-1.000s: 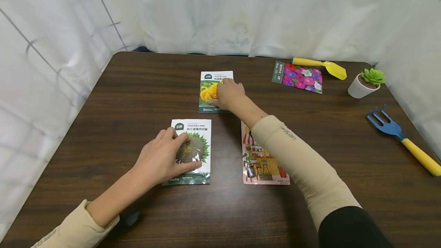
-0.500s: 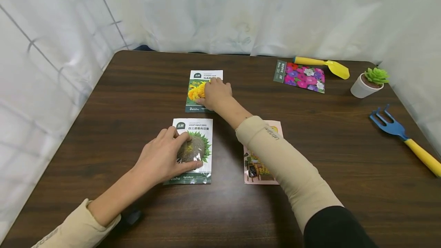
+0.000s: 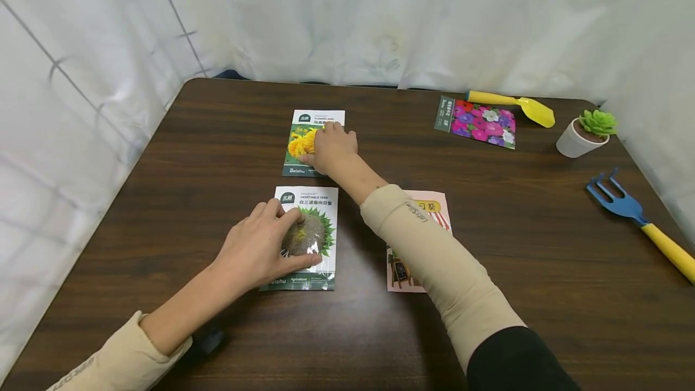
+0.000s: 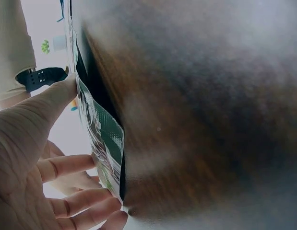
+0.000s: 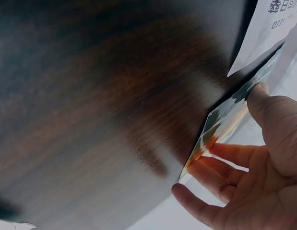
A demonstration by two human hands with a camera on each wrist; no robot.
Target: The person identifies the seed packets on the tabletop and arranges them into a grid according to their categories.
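Observation:
Under my left hand (image 3: 255,246) lies a white and green vegetable seed packet (image 3: 312,234) printed with a sunflower head. Its thumb and fingertips rest spread on the packet's face, as the left wrist view also shows. Farther back, my right hand (image 3: 332,149) presses its fingertips and thumb on a flower seed packet (image 3: 297,148) with yellow blooms. That packet lies flat on the wood; the hand covers its right part. A pink illustrated packet (image 3: 402,273) lies on the right, partly hidden beneath the right forearm.
A packet with pink and purple flowers (image 3: 483,122) lies at the back right beside a yellow toy shovel (image 3: 534,112). A potted succulent (image 3: 578,140) stands near the right edge, and a blue hand fork (image 3: 624,207) with a yellow handle lies in front of it.
My right hand has slid the yellow flower packet leftward, to behind the sunflower packet. The right forearm shifted left with it, over the pink packet. My left hand has stayed put.

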